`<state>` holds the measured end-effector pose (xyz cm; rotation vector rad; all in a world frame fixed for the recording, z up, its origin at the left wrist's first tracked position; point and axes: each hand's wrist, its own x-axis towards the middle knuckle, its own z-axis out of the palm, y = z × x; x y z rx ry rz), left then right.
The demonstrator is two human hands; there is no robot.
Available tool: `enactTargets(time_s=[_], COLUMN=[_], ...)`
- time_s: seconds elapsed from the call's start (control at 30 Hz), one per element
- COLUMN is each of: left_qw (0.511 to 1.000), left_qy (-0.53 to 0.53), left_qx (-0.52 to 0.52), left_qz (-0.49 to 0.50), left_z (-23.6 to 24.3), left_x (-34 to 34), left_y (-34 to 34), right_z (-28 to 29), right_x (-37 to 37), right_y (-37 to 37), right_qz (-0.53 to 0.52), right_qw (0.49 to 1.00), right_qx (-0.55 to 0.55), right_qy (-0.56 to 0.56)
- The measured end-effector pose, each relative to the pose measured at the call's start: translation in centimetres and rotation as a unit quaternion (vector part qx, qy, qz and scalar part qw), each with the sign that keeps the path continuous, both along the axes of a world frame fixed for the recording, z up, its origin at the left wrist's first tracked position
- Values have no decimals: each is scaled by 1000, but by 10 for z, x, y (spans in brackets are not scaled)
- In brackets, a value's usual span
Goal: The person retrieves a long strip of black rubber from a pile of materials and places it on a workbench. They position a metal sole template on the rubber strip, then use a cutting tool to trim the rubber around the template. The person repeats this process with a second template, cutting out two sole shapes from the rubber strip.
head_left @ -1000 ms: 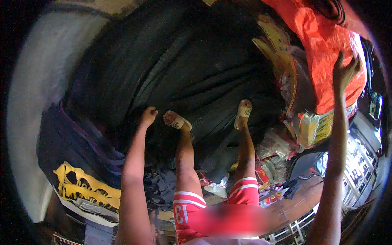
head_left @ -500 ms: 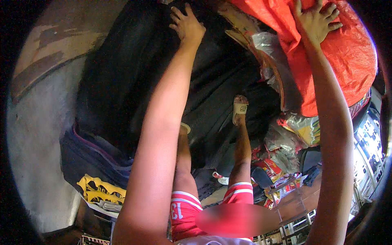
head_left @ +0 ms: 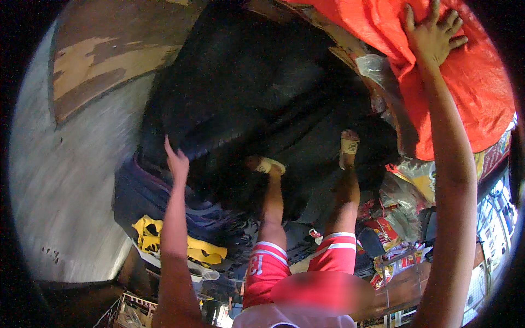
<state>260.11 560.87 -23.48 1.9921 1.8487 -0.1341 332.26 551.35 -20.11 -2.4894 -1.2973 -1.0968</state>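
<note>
My right hand (head_left: 435, 38) rests with spread fingers on a bright orange-red sheet (head_left: 476, 93), which drapes over something at the upper right. Its palm presses down and holds nothing. On the left, my left hand (head_left: 177, 164) hovers over or just touches the edge of a large pile of black cloth (head_left: 235, 93); which of the two I cannot tell. One finger points forward and the hand looks free. My feet in pale slides (head_left: 349, 145) stand on the black material. A folded dark blue cloth (head_left: 139, 191) lies below my left hand.
A yellow piece with cut-out holes (head_left: 205, 251) lies beside my left forearm. A grey wall (head_left: 93, 197) with a brown panel (head_left: 109, 65) rises at left. Plastic bags (head_left: 402, 199) and colourful packets (head_left: 404, 254) crowd the right, below a cardboard edge (head_left: 404, 131).
My left hand has come off the far black cloth and swung back toward me and to the left. My right hand stays on the orange-red sheet. The view has shifted left.
</note>
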Motion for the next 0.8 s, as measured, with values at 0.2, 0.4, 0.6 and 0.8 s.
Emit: enactTargets(time_s=[0.2,0.4,0.6,0.8], left_qw=[869,779,790,812], left_qy=[-108,-83,-247,-194], left_qx=[-158,-166,-117,-130], left_qz=[457,600,548,535], left_z=[-21,-57,-59,-55], left_x=[-163,-140,-87,-76], left_y=[-179,-301,-316,-276], right_z=[-10,-11,-11,-11], right_x=[8,14,12,13], right_y=[3,2,3,2], right_qz=[50,76,96,88], right_qw=[997,996,994,995], right_qx=[52,55,53,51], right_qy=[24,-6,-13,4])
